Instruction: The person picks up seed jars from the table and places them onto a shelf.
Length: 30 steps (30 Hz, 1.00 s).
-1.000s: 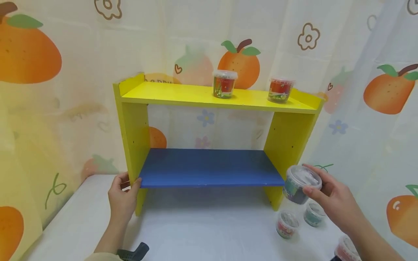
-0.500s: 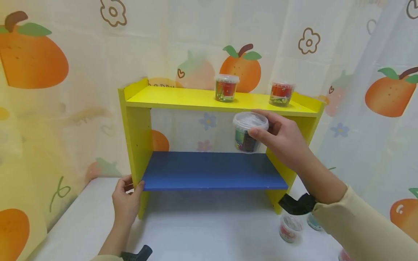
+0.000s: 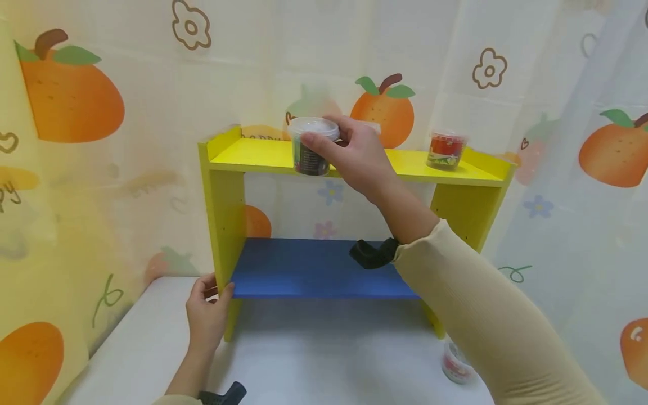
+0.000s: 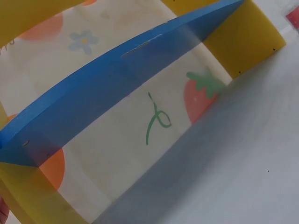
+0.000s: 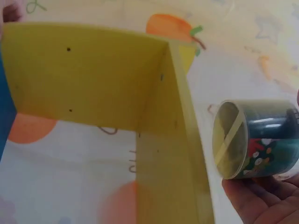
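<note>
Right hand (image 3: 356, 152): you pinch the dark tub (image 3: 310, 162) between thumb and fingers, thumb on the near side just under the lid. Tub upright, lid on, held in front of and above the left half of the yellow top board (image 3: 268, 151). In the head view its base overlaps the board's front edge; the right wrist view shows a gap between base and board, so not touching.

Left hand (image 3: 208, 312): you grip the left panel (image 3: 223, 225) of the shelf low down, thumb at the front left corner of the blue board (image 3: 324, 270), fingers round the outer side.

On the top board, near its right end: red tub (image 3: 445, 152), upright, lidded. A pale lid (image 3: 374, 126) shows in part behind your right hand; its body is hidden.

Shelf stands on the white table (image 3: 324, 360). Beside the foot of the right panel (image 3: 460, 214), on the table: pink tub (image 3: 455, 365), partly covered by your beige right sleeve (image 3: 486, 304). Black strap (image 3: 373, 254) at your right wrist. Behind the shelf, a fruit-print curtain (image 3: 314, 56).
</note>
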Available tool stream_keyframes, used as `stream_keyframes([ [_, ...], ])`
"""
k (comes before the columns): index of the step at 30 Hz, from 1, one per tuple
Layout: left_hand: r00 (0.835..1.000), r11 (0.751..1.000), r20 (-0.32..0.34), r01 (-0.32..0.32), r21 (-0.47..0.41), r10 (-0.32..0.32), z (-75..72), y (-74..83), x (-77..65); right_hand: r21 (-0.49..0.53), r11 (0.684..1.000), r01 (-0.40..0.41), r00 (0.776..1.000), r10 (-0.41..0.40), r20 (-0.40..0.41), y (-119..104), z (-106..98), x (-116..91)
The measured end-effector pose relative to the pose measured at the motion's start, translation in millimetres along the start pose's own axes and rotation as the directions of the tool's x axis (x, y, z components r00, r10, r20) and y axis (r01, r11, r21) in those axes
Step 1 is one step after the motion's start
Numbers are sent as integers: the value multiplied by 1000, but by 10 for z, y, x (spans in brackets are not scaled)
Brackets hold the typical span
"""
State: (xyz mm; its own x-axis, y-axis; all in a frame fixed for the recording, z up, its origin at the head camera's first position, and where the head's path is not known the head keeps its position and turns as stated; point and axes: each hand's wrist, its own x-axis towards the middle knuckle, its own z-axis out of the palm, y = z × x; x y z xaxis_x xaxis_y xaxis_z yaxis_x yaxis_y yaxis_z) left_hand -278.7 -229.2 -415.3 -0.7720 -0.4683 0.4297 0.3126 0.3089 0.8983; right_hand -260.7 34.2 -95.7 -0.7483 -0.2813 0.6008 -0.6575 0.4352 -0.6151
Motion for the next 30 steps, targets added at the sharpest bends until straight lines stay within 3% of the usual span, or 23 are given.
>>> stream_keyframes([
  [6,1000,1000,-9,-13,-7,13,-14,-6,-7,-67,992,-104,994,106,36,3,210,326],
  [11,1000,1000,-17,-13,-11,13,-17,-7,-13,-50,982,-183,978,187,90,1,335,501],
  [21,1000,1000,-7,-4,9,4,-12,34,-28,-115,957,-266,948,281,147,3,439,695],
  [30,1000,1000,1,-11,8,11,-48,62,-22,-108,953,-282,944,296,146,18,517,745],
])
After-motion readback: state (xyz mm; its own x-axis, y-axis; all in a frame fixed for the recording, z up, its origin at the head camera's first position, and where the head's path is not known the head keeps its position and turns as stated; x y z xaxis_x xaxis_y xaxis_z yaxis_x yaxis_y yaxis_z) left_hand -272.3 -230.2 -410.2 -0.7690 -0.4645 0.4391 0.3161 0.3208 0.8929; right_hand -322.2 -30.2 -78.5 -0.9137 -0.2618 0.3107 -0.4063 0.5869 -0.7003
